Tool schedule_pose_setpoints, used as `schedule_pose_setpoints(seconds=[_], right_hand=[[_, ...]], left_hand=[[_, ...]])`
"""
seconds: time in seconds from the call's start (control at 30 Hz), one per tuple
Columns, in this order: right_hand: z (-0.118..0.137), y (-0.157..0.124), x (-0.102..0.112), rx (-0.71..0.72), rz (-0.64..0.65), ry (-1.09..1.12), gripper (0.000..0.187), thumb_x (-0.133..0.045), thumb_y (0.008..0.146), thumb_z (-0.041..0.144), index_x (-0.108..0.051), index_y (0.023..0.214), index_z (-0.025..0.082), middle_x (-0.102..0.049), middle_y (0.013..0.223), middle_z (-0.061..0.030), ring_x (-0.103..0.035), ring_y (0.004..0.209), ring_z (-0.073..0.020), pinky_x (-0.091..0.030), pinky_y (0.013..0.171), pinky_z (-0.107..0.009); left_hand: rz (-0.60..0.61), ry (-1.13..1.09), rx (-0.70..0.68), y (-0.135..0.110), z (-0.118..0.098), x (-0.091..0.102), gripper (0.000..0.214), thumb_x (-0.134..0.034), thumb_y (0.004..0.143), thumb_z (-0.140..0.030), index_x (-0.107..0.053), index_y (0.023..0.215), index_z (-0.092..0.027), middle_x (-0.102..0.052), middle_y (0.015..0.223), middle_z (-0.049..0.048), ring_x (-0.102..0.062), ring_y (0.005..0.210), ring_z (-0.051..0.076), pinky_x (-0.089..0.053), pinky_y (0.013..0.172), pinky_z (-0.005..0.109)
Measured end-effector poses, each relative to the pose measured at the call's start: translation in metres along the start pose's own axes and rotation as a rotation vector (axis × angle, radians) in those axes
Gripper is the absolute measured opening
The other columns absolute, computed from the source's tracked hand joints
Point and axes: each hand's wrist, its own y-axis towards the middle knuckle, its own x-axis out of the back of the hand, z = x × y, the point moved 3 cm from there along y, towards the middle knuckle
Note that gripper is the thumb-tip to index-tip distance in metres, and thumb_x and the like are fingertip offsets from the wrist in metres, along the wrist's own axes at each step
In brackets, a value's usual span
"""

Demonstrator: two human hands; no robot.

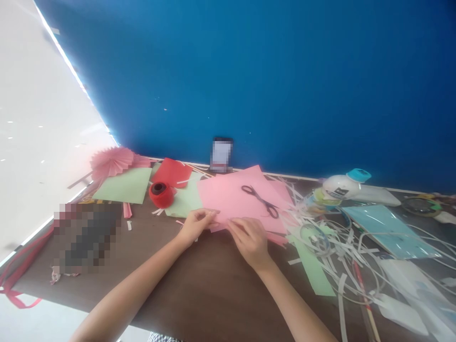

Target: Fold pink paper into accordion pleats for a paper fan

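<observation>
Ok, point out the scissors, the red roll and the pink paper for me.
Scissors (262,200), head view, on the middle.
Red roll (163,199), head view, on its red side.
Pink paper (226,194), head view, on its bare left part.

Across a brown worktop (199,285): one pair of scissors (258,197), at least two pink sheets (228,192), at least three green sheets (124,186), one red sheet (173,172), one red spool (163,198), with one phone (221,154) and one blue-capped bottle (338,186) by its back edge.
</observation>
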Motion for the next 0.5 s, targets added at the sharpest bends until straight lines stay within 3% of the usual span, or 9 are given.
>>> schedule_pose_setpoints(seconds=[0.2, 0.5], right_hand=[[-0.0019, -0.0022, -0.0011, 0.088, 0.003, -0.089, 0.024, -0.058, 0.076, 0.009, -0.061, 0.097, 0.021, -0.068, 0.087, -0.0045, -0.058, 0.081, -0.0169, -0.04, 0.075, -0.033], [-0.0022, -0.0002, -0.0018, 0.107, 0.019, -0.095, 0.026, -0.057, 0.077, 0.01, -0.06, 0.101, 0.02, -0.067, 0.094, -0.0064, -0.058, 0.086, -0.0188, -0.042, 0.075, -0.033]], left_hand=[[0.073, -0.086, 0.02, 0.0011, 0.003, -0.0007, 0.038, -0.062, 0.069, -0.044, -0.065, 0.085, -0.01, -0.068, 0.088, 0.0103, -0.063, 0.087, 0.022, -0.048, 0.083, 0.035], [0.089, -0.195, 0.062, 0.0032, 0.0046, 0.0031, 0.027, -0.064, 0.071, -0.034, -0.066, 0.084, -0.01, -0.067, 0.088, 0.0094, -0.063, 0.081, 0.018, -0.05, 0.077, 0.029]])
